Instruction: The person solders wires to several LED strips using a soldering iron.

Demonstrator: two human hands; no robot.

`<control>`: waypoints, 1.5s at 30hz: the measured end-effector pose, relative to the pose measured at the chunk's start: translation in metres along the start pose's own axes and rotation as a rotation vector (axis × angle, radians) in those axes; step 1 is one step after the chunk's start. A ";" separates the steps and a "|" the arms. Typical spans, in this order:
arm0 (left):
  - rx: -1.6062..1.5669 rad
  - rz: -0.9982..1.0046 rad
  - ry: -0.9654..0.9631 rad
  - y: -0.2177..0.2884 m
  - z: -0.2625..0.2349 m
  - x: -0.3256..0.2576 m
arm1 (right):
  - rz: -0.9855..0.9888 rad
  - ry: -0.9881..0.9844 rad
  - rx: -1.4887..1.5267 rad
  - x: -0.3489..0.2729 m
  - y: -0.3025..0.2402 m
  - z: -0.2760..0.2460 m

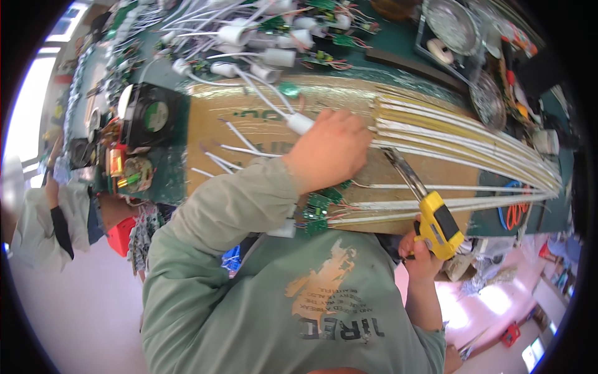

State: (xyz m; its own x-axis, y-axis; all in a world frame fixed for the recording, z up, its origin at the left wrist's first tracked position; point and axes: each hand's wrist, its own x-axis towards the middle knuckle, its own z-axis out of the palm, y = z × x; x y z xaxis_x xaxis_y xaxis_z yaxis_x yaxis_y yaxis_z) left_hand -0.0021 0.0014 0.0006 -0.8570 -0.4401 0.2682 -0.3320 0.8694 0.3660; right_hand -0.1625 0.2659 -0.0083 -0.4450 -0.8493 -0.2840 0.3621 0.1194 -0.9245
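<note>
My left hand (333, 148) is closed over the cardboard, around a white cylindrical piece (300, 123) with a white cable. Its fingertips meet the ends of white strips (436, 121), and what they pinch is hidden. A yellow and black soldering gun (438, 225) is gripped in my right hand (422, 254). The gun's metal tip points up and left, close to the strip ends and just right of my left fingers. Nearer to me, green circuit boards (317, 210) with thin wires lie at the ends of other white strips.
A brown cardboard sheet (208, 128) covers part of the green table. Behind it are piled white cylinders with cables and boards (274, 57). A black fan-like box (152, 117) stands left, with a solder spool (116, 162) nearby. Round metal dishes (450, 26) sit back right. Another person's arm (59, 218) shows far left.
</note>
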 end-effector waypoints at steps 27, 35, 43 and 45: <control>-0.287 -0.087 -0.019 -0.004 -0.012 0.006 | -0.008 0.009 -0.049 -0.001 -0.003 -0.003; -0.212 -0.095 -0.019 -0.002 -0.011 0.008 | -0.008 0.007 -0.074 -0.001 -0.003 -0.005; -0.162 -0.094 -0.007 0.000 -0.004 0.008 | 0.012 0.001 -0.157 -0.003 -0.003 -0.007; -0.138 -0.090 -0.006 0.000 -0.004 0.007 | 0.013 -0.009 -0.152 -0.002 -0.003 -0.007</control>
State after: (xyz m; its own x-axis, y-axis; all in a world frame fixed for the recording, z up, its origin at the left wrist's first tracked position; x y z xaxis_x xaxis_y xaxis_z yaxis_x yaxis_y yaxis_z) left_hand -0.0071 -0.0022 0.0059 -0.8286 -0.5132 0.2237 -0.3507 0.7873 0.5071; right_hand -0.1684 0.2711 -0.0072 -0.4339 -0.8516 -0.2942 0.2391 0.2060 -0.9489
